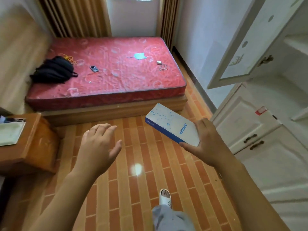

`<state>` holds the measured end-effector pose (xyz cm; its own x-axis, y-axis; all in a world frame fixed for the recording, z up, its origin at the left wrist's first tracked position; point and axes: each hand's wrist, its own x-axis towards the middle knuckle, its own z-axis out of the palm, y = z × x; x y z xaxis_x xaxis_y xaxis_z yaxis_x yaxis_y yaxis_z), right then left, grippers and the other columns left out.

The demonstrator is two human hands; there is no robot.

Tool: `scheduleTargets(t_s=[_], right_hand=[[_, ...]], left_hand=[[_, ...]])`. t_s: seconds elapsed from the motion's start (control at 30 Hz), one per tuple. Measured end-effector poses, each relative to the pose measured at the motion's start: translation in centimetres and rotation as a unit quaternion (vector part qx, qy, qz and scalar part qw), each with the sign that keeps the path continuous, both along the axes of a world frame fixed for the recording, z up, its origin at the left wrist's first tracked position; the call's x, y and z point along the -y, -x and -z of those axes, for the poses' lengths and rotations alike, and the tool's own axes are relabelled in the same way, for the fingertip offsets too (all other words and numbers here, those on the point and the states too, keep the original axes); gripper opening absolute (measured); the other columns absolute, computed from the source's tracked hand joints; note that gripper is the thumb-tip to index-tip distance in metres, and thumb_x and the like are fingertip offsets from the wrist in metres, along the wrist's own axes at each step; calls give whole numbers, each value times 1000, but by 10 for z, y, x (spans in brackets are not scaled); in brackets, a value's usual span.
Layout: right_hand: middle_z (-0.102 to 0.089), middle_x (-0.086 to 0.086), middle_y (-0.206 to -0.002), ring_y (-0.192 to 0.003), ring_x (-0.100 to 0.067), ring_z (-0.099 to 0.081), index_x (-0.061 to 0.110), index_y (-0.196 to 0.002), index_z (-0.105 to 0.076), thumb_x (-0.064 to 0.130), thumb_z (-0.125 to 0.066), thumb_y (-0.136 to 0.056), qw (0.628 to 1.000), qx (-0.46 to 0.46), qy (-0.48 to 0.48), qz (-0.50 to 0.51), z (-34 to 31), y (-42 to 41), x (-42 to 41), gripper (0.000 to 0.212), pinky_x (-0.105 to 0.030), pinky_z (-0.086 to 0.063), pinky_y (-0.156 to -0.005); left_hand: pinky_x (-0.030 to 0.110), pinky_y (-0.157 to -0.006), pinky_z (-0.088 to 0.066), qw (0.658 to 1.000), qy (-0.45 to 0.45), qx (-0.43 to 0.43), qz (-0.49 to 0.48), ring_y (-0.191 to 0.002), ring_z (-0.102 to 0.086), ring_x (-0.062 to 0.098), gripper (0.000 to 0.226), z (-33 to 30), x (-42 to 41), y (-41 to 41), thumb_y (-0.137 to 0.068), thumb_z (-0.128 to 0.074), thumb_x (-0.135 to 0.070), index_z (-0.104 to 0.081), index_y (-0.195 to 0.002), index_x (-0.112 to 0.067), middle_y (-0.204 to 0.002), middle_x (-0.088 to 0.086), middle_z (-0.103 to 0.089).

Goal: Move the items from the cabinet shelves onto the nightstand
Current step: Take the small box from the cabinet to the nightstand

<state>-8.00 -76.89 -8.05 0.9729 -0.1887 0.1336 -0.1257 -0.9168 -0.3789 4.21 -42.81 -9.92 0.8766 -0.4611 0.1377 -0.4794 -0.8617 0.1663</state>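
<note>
Big red mattress [106, 67] fills the far side of the room, a black bag [53, 70] and small bits scattered on it; on the right the white cabinet [260, 124] stands with its upper door [250, 47] swung open; low on the left sits the wooden nightstand [31, 144], a white tray [10, 133] and something dark already on top; so part of the job looks done, though what remains on the shelves can't be seen from here; and here comes the carry, mid-room over the tiled floor [133, 180]; right hand [205, 142] grips the white box [171, 125] by its near end, thumb under, fingers over; a long slim carton, blue side band, blue speckles, ANKER printed on the face, tilted and well apart from the nightstand; left hand [98, 145] is empty, fingers spread loose
</note>
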Motion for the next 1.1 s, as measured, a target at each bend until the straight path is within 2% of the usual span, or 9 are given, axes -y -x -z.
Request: scheduleTargets(t_s=[0.1,0.17,0.23,0.3,0.4,0.53,0.6,0.8,1.1], right_hand=[[-46,8,-118,-103,-8,-43,29,-126,-45,73,-74,-77,999,-5,1,-36,9,-52,-4,71,-29,-52,-78],[-45,7,-118,-103,-12,-46,28,-122,-46,73,-73,-77,998,-7,11,-67,15,-92,-6,69,-35,-53,-79],[-45,8,-116,-102,-12,-45,27,-122,-48,71,-75,-77,995,-6,17,-99,18,-134,-8,68,-28,-48,-77],[-45,8,-113,-98,-9,-41,25,-122,-48,69,-75,-78,991,-12,33,-126,16,-172,-11,68,-16,-35,-72],[-41,10,-111,-97,-9,-38,23,-122,-49,67,-75,-80,987,-19,26,-157,13,-223,-11,66,-12,-29,-68],[-38,10,-111,-102,-13,-41,25,-124,-47,70,-69,-81,977,-37,-17,-208,16,-292,-16,66,-28,-44,-81],[-39,9,-112,-102,-14,-41,23,-125,-48,73,-64,-80,970,-50,-18,-236,19,-326,-28,70,-33,-46,-87],[-37,10,-112,-104,-15,-39,24,-128,-47,80,-56,-79,950,-75,-20,-302,27,-406,-97,75,-35,-44,-88],[-37,12,-113,-106,-14,-39,25,-128,-46,77,-63,-82,937,-80,-10,-341,38,-485,-255,72,-35,-44,-90]], left_hand=[[53,-112,-43,999,8,-3,-43,-135,-50,25,60,3,-18,-21,-97,-40,-58,-55,-141,-20,-142,4,-58],[52,-111,-43,997,7,-2,-76,-134,-50,25,59,5,-29,-38,-97,-42,-57,-56,-140,-20,-141,4,-59],[51,-110,-44,994,9,-4,-109,-133,-52,26,60,6,-36,-57,-96,-41,-57,-58,-139,-19,-140,5,-60],[52,-109,-45,990,15,-10,-137,-133,-53,27,61,5,-40,-75,-96,-40,-58,-59,-138,-18,-139,6,-61],[52,-110,-45,985,24,-22,-170,-134,-51,25,62,3,-45,-99,-96,-38,-59,-58,-139,-19,-140,4,-60],[53,-107,-46,976,29,-20,-213,-131,-53,26,62,1,-57,-130,-95,-39,-58,-60,-137,-18,-137,5,-61],[51,-107,-46,970,33,-15,-240,-130,-53,25,61,0,-66,-140,-95,-40,-56,-61,-137,-18,-137,4,-62],[50,-108,-47,949,44,-19,-312,-130,-51,24,60,8,-121,-157,-96,-40,-56,-59,-138,-18,-137,3,-61],[50,-102,-52,926,87,0,-367,-126,-53,23,59,21,-267,-205,-95,-41,-54,-60,-136,-16,-134,2,-62]])
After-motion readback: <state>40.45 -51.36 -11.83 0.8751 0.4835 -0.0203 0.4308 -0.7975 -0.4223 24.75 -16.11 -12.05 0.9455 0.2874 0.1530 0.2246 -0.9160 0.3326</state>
